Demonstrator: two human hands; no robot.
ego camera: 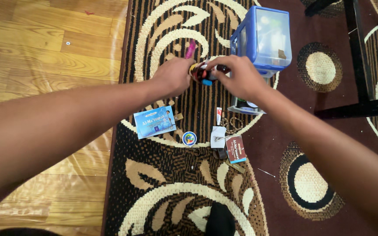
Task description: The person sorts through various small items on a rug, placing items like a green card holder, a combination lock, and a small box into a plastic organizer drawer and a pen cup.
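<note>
Both my arms reach forward over a brown patterned rug [162,183]. My left hand [173,75] and my right hand [238,76] meet over a small cluster of little items [203,73], red, black, yellow and blue, and both grip it between the fingers. What exactly the items are I cannot tell. A pink stick-like thing [190,48] pokes out just beyond my left hand.
A blue plastic box with a clear lid [265,37] stands right behind my right hand. Nearer me lie a light blue booklet [155,122], a round blue tin [189,138], a white slip [218,136], a small red packet [236,149]. Wooden floor [44,57] left; black furniture legs [359,52] right.
</note>
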